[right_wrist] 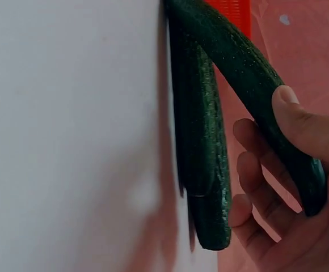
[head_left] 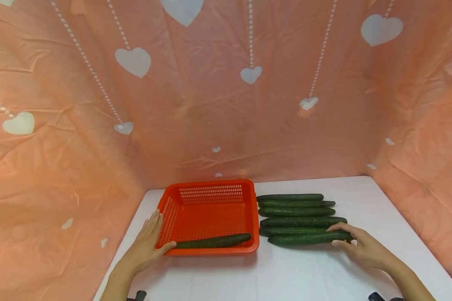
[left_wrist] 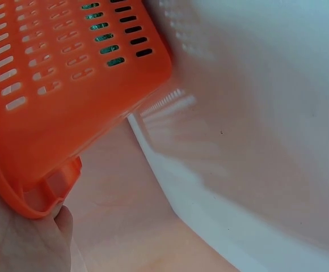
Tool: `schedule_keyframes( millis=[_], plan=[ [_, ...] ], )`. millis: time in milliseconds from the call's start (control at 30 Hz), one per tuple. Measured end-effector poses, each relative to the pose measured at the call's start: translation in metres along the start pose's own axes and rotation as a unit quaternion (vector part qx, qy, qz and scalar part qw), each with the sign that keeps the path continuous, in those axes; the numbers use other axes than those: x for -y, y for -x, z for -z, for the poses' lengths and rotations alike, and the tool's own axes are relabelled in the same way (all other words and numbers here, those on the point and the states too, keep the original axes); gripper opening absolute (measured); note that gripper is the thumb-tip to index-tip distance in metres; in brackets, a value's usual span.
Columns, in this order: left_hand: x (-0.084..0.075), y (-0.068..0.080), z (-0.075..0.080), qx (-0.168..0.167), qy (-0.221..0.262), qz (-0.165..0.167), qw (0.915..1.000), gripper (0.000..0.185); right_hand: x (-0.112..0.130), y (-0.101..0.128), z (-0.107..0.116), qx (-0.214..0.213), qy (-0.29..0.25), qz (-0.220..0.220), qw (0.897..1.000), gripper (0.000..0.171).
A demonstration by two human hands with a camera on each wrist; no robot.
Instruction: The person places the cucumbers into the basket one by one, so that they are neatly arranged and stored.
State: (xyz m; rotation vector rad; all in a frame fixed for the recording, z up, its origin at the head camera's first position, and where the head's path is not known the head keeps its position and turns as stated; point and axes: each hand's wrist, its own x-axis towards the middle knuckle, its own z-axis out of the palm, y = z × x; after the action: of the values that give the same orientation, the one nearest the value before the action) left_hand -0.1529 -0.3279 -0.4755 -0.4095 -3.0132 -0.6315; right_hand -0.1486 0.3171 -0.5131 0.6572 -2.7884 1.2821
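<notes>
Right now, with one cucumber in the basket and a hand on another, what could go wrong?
The right hand grips the nearest cucumber only at its far end, so the long cucumber might tip or slip when lifted. It lies against the next cucumber in the row, which could roll if dragged. The orange basket looks light; the left hand merely rests on its rim, so it might slide if bumped. The cucumber inside lies along the front wall.

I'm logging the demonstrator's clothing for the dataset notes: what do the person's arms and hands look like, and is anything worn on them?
Both forearms are bare, with no sleeves in view. The left hand and right hand wear no gloves, rings or watch that shows. Short, unpainted nails. Dark camera mounts peek in at the head view's bottom edge, near each arm.
</notes>
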Motion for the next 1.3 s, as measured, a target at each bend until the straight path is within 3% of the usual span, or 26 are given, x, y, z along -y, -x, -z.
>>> schedule_keyframes(
  millis=[267, 500, 733, 1100, 1300],
  plan=[
    [0.000, 0.002, 0.002, -0.003, -0.003, -0.005, 1.0000, 0.105, 0.009, 0.001, 0.010, -0.049, 0.056, 0.024, 0.997, 0.035],
    [-0.001, 0.001, 0.003, -0.005, -0.002, -0.007, 1.0000, 0.105, 0.016, -0.005, 0.018, -0.092, 0.003, 0.046, 0.995, 0.039],
    [-0.001, -0.001, 0.003, 0.008, 0.001, 0.005, 1.0000, 0.106, 0.024, -0.014, 0.020, -0.126, 0.004, 0.056, 0.990, 0.040],
    [-0.002, -0.001, 0.003, 0.010, 0.002, 0.007, 0.9999, 0.106, 0.044, -0.043, 0.008, -0.131, -0.064, 0.076, 0.986, 0.035],
    [-0.003, -0.001, 0.003, 0.012, 0.004, 0.010, 0.9999, 0.106, 0.059, -0.064, -0.010, -0.104, -0.035, 0.056, 0.992, 0.036]
  ],
)
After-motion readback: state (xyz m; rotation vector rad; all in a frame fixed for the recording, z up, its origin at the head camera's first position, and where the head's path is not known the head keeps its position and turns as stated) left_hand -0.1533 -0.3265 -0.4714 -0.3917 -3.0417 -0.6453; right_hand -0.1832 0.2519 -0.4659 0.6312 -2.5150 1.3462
